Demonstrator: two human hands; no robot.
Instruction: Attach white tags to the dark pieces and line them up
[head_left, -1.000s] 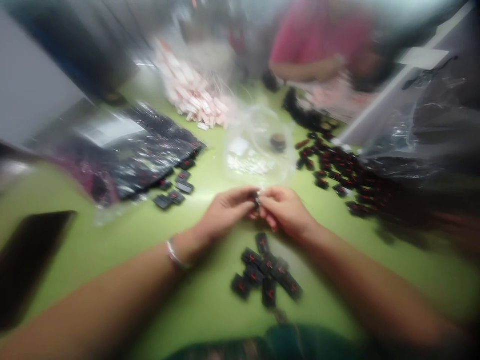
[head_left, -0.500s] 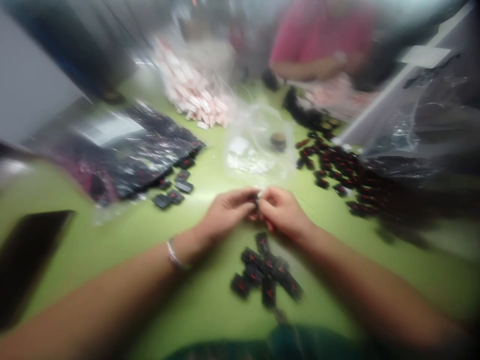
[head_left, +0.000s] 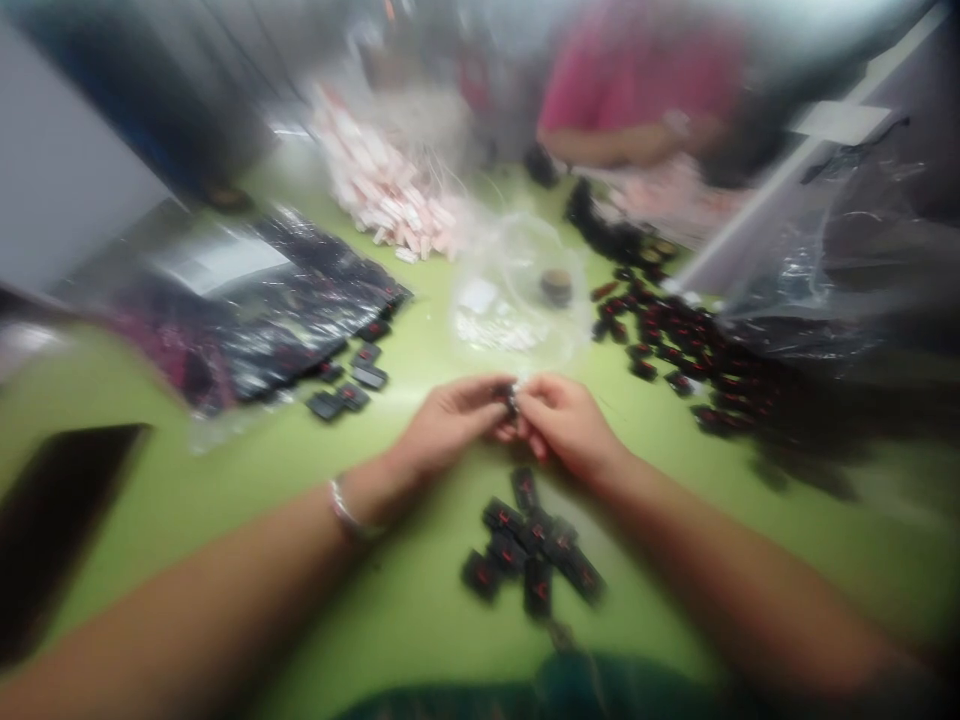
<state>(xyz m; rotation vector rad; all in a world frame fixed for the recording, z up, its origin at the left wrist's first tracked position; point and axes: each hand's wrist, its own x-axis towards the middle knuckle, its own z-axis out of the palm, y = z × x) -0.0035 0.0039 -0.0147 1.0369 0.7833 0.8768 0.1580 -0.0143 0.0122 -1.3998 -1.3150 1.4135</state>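
Blurry overall, worst toward the edges. Left hand and right hand meet over the green desk, thumbs and fingers pinching a small dark part between them; fingers hide most of it, exact shape can't be read. Loose heap of black pieces with red marks just below the hands, some overlapping.

Containers: translucent container beyond the hands, bag or tray unclear, with small white bits and a round dark item in its outline. Clear left bag, full of dark pieces, pale label on top, glare over the contents; a few black pieces lie outside near its edge. Pink-white pieces farther back, wrapping hazy. Clear right bag, cut off by frame, contents unclear; red-and-black pieces spread beside it, fading into shadow. Dark flat object cut off at left edge, can't identify. Person in pink across the desk, smeared, partly out of frame.
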